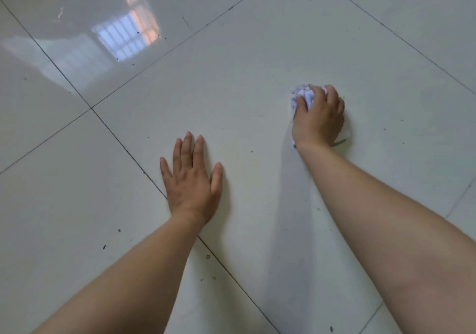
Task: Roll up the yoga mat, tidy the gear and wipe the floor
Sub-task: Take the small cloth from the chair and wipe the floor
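Observation:
My right hand (319,119) grips a crumpled white tissue (304,96) and presses it onto the glossy white tile floor (231,81) at the right of centre. The wad shows between and ahead of my curled fingers; most of it is hidden under the palm. My left hand (192,179) lies flat on the floor with straight fingers, lower and to the left, about a forearm's length from the tissue. No yoga mat or other gear is in view.
Dark grout lines (118,140) cross the tiles diagonally. Small dark specks and bits of dirt (104,246) are scattered over the floor. A window reflection (126,37) glares at the upper left.

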Available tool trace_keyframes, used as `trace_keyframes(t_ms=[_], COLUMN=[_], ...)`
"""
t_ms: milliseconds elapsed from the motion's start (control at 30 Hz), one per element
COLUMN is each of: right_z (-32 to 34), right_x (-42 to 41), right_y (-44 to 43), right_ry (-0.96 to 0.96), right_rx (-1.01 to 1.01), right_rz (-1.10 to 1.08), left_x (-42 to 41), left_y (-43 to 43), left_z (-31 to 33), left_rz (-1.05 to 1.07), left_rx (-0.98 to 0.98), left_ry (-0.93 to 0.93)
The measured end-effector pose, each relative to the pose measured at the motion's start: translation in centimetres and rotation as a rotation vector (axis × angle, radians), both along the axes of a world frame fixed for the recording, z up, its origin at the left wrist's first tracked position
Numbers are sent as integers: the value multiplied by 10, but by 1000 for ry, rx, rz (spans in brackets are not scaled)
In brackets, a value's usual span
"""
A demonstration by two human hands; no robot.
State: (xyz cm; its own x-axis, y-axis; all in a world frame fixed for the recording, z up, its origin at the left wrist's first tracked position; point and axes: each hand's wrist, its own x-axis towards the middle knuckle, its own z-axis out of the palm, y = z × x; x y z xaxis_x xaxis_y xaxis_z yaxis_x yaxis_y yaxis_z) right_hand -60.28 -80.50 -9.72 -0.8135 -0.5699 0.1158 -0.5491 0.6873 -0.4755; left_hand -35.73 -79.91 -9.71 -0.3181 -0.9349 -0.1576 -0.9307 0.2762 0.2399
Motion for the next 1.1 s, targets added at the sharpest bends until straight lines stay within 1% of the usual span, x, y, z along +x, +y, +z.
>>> trace_keyframes(t_ms=[33,67,133,200,300,367,400,500,567,600,633,700,733,767,833,900,967,1033,1100], right_z=[1,1,-3,-6,-8,-9,-9,-6,-3,-2,-1,-3,-5,-6,-6,-5,-5,-6,-6], right_x=[6,18,53,84,85,71,62,32,29,35,45,66,69,65,53,39,25,12,1], right_y=[-6,-9,-8,5,21,24,21,-2,-15,-17,-13,4,11,14,7,-7,-21,-31,-40], right_ry=[-15,-26,1,34,5,31,44,29,-11,-20,-15,22,28,30,30,22,9,2,-9], right_rx=[-18,-53,-103,-97,-135,-142,-145,-119,-65,-58,-70,-85,-85,-89,-123,-146,-115,-96,-82], right_rz=[22,91,322,523,603,574,524,282,181,189,248,444,515,536,439,304,216,154,113], left_x=[0,-1,-1,0,-1,-1,-1,-1,-1,-1,0,0,0,-1,-1,-3,0,8,14], left_y=[-1,-1,-1,-1,-2,-2,-2,-1,-1,-1,-1,-2,-2,-2,-1,-9,-32,-68,-102], left_z=[0,0,-1,-1,-1,-1,-1,0,1,1,1,0,1,1,6,13,20,18,11], left_rz=[1,3,10,14,15,12,11,6,3,2,2,-2,-2,-2,-5,-6,-10,10,49], left_rx=[-4,-6,-11,-20,-24,-27,-27,-23,-21,-19,-17,-22,-23,-20,3,25,-28,-64,-40], left_ry=[3,4,7,8,20,23,23,20,18,15,13,12,13,12,26,97,147,102,10])
